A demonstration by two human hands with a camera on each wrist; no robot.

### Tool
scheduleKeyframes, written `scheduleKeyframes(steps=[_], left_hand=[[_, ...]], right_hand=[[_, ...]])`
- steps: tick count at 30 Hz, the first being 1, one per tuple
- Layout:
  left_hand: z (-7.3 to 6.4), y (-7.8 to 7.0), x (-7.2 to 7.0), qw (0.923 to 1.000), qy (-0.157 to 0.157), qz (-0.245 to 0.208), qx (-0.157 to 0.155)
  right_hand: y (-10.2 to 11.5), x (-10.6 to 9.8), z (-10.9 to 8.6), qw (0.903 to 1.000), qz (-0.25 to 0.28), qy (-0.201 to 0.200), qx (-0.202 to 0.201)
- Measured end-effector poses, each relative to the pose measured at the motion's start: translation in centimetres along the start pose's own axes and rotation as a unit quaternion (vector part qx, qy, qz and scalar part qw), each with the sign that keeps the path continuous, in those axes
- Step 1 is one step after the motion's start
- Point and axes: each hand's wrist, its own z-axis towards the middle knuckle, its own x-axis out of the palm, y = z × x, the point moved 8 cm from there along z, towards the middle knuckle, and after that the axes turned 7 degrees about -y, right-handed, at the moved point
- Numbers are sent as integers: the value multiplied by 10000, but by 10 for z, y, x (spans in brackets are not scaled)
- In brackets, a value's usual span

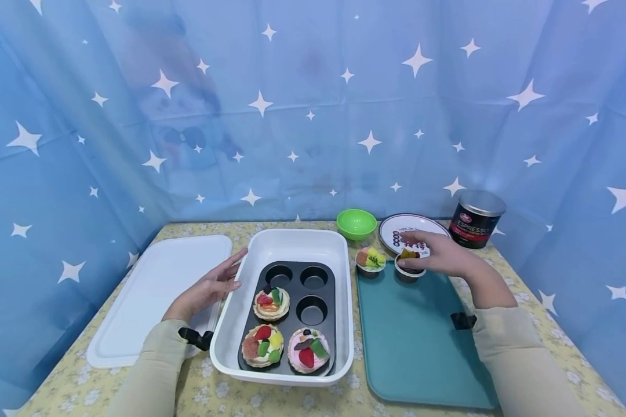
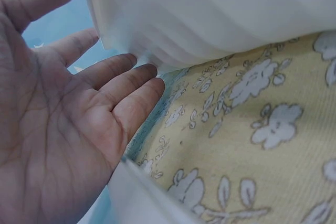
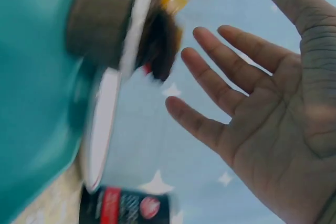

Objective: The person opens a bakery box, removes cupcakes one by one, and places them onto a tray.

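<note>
My left hand [image 1: 208, 289] has its fingers stretched along the left wall of a white basin [image 1: 297, 244], fingertips right at the wall in the left wrist view. Inside the basin lies a dark muffin tin [image 1: 296, 289]; three of its cups hold toy fruit tarts, one of them a pink-creamed tart [image 1: 309, 351]. Over on the right, my right hand [image 1: 443, 255] hovers with spread fingers above a dark-topped tart in a brown cup [image 1: 408, 277]. The right wrist view shows a gap between those fingers and the tart [image 3: 100, 24]. A second cupped tart [image 1: 370, 259] stands left of it.
Both cupped tarts stand at the far edge of a teal tray [image 1: 417, 341]. Behind them are a green bowl [image 1: 356, 223], a patterned plate [image 1: 396, 223] and an espresso can [image 1: 475, 220]. A white board [image 1: 151, 295] lies left of the basin. A starred curtain surrounds the table.
</note>
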Motion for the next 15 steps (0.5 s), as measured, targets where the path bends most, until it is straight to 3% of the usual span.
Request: scheduleKeyframes(steps=[8, 15], left_hand=[[2, 0, 2, 10000, -70, -5, -57], [1, -1, 1, 9999, -51, -77, -63]], right_hand=[[80, 25, 20, 9950, 266, 344, -898], [153, 85, 37, 9754, 351, 1443, -1630]])
